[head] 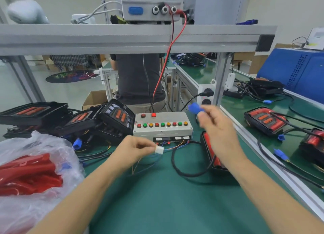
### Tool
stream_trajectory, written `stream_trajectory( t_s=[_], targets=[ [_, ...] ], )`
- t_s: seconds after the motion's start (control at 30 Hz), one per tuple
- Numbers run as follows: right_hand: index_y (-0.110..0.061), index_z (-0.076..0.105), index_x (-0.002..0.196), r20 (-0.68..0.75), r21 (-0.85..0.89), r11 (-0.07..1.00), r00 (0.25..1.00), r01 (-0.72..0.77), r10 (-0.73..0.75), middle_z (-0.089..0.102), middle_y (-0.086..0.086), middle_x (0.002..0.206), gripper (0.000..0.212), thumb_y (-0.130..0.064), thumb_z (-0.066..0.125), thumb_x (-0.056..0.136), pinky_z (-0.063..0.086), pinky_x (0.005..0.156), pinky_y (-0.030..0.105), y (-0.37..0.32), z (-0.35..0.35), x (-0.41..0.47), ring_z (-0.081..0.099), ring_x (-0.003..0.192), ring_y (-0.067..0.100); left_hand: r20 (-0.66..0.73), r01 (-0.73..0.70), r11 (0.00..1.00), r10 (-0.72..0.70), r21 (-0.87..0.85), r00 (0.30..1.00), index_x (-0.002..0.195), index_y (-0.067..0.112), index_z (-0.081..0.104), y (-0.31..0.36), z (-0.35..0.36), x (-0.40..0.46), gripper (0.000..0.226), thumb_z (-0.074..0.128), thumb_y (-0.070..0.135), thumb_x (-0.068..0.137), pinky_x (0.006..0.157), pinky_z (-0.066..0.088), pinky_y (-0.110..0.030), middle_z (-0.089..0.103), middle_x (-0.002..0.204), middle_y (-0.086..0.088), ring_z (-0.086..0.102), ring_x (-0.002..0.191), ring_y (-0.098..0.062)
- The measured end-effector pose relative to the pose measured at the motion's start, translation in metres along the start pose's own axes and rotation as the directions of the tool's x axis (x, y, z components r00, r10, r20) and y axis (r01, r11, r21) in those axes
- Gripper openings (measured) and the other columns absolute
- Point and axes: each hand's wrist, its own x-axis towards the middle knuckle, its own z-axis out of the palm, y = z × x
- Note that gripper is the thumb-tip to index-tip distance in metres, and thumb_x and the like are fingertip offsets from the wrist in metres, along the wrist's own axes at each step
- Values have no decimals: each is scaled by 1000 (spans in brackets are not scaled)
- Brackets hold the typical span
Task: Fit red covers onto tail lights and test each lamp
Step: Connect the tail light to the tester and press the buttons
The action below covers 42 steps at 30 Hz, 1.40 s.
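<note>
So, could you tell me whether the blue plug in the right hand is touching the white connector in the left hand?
Apart. The head view shows the blue plug raised above the test box, clearly separated from the white connector lower down.

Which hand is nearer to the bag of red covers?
Left. The left hand pinches a white connector in front of the test box, just right of the bag of red covers. The right hand holds a blue plug farther right.

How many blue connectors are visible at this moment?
5. One in the right hand: blue connector. One by the left lamp pile. Three on the right conveyor. Others may be hidden among the cables.
</note>
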Motion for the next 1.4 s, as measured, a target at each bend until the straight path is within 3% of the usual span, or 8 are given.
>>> stream_trajectory(
  t_s=[0.23, 0.37, 0.53, 0.93, 1.03, 1.17, 1.3, 1.4],
  targets=[
    [-23, 74, 101, 285, -134, 973, 933, -187, 219, 70, 4, 87, 16, -16, 60, 94, 42, 72, 17, 6, 27, -12, 57, 79, 20, -194, 54, 862, -173, -503, 966, 80, 13, 74, 11, 9, 12, 13, 65, 6, 86, 49, 29, -16, 47, 49, 7, 31, 51, -10],
    [-23, 74, 100, 317, -190, 968, 923, -162, 217, 71, 11, 93, 17, -17, 59, 95, 44, 78, 31, 4, 32, -10, 60, 88, 26, -171, 34, 865, -138, -501, 976, 80, 12, 74, 15, 10, 12, 13, 66, 3, 85, 48, 27, -15, 47, 48, 8, 30, 50, -8],
    [-22, 74, 96, 350, -228, 962, 909, -153, 227, 65, 13, 79, 16, -17, 58, 94, 36, 63, 30, 7, 32, -12, 47, 66, 13, -85, 40, 926, -77, -374, 993, 90, 6, 74, 15, 7, 7, 11, 66, 2, 84, 44, 27, -6, 46, 41, 15, 34, 42, 1],
    [-29, 70, 98, 404, -295, 939, 868, -175, 288, 65, 13, 79, 19, -18, 55, 97, 36, 63, 31, 9, 26, -16, 49, 69, 20, 65, 116, 932, -100, -344, 993, 82, 9, 74, 13, 19, 17, 10, 66, 3, 84, 47, 32, -8, 54, 49, 12, 38, 44, 1],
    [-27, 63, 122, 393, -391, 914, 877, -110, 274, 67, 4, 98, 27, -31, 55, 97, 39, 74, 31, 3, 17, -16, 58, 85, 20, 61, 119, 958, -107, -261, 992, 82, 16, 75, 7, 20, 21, 13, 67, 6, 85, 64, 40, -15, 60, 58, 10, 46, 53, -2],
    [-23, 56, 130, 82, -566, 788, 935, -242, 346, 60, -1, 115, 42, -46, 51, 95, 31, 79, 22, 4, -37, -1, 49, 98, 13, 18, 100, 983, -98, -155, 995, 85, 27, 75, -7, 9, 20, 22, 69, 6, 85, 85, 44, -21, 73, 82, 13, 62, 76, 0],
    [-7, 61, 100, -96, -822, 340, 698, -458, 709, 65, 14, 109, 62, -64, 38, 92, 41, 79, 34, 35, -88, -5, 57, 95, 28, -11, 4, 976, -2, 219, 1000, 99, 31, 75, -18, 1, 20, 25, 62, 12, 90, 85, 44, -23, 71, 92, 14, 62, 89, -8],
    [-2, 60, 79, -75, -705, 364, 575, -608, 815, 64, 16, 82, 68, -68, 48, 86, 41, 61, 27, 53, -92, -22, 57, 71, 25, -148, 69, 642, 69, 763, 987, 104, 32, 70, -24, -9, 22, 22, 54, 21, 94, 84, 41, -32, 64, 101, 4, 58, 101, -23]
  ],
)
